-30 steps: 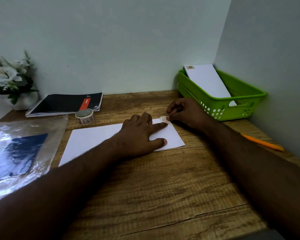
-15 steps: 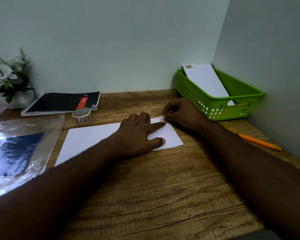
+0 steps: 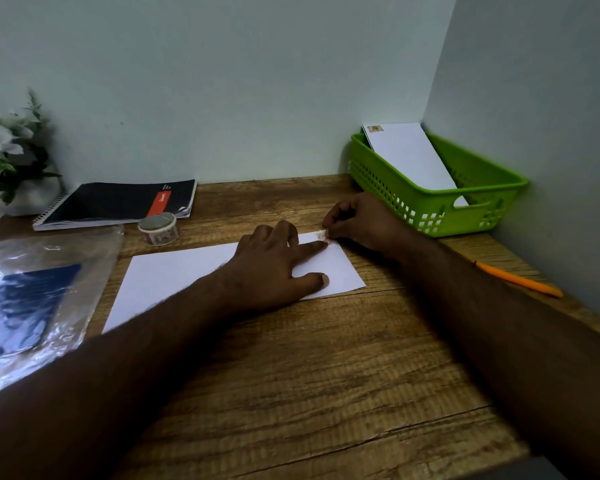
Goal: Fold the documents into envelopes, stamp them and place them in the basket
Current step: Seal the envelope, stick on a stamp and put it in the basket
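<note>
Stamping is the step in hand: the right hand is pinching a small patterned stamp at the far right corner of the flat white paper envelope, lying mid-worktop. The left hand is pressing it flat, fingers straight, forefinger touching the stamp. Next, I judge, comes rubbing it down, then lifting toward the green plastic basket in the worktop's far right corner, already holding one stamped envelope; the way between is looking open.
</note>
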Demonstrator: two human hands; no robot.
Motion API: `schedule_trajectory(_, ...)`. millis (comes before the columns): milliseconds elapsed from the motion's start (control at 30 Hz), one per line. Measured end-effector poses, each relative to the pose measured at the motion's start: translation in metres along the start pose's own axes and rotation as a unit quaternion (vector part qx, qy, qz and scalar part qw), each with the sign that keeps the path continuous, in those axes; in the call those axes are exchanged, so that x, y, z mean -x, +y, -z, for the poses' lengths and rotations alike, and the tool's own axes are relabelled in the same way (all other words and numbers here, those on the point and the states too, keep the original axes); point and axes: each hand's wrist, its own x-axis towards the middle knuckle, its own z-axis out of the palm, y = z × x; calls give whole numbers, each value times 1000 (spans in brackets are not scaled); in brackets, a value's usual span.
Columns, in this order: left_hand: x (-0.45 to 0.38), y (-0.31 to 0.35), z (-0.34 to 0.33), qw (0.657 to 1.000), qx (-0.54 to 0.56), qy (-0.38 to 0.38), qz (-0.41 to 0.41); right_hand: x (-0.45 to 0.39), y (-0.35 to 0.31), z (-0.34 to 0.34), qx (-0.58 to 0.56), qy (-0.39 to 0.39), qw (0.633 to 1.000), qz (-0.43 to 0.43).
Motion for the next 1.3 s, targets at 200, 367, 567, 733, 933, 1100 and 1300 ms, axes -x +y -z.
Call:
schedule_trajectory(200, -1, -2, -2, 1000, 6, 17, -3, -11, 2, -9, -12, 55, 998, -39)
schedule_trajectory(367, -1, -3, -3, 1000, 18, 12, -2, -11, 6, -15, 10, 120, 992, -27)
schedule_trajectory(567, -1, -2, -5, 1000, 16, 8, 3, 0, 8, 7, -6, 0, 1000, -12)
schedule_trajectory(733, -2, -1, -5, 1000, 9, 12, 15, 5, 6, 19, -21, -95, 995, -16)
schedule_trajectory(933, -1, 0, -5, 999, 11, 20, 23, 7, 3, 13, -50, -50, 997, -18)
schedule_trajectory(1100, -1, 0, -6, 999, 17, 30, 22, -5, 9, -8, 92, 18, 995, 32)
schedule_trajectory(1300, -1, -1, -3, 998, 43, 37, 19, -18, 8, -19, 162, 77, 982, 58)
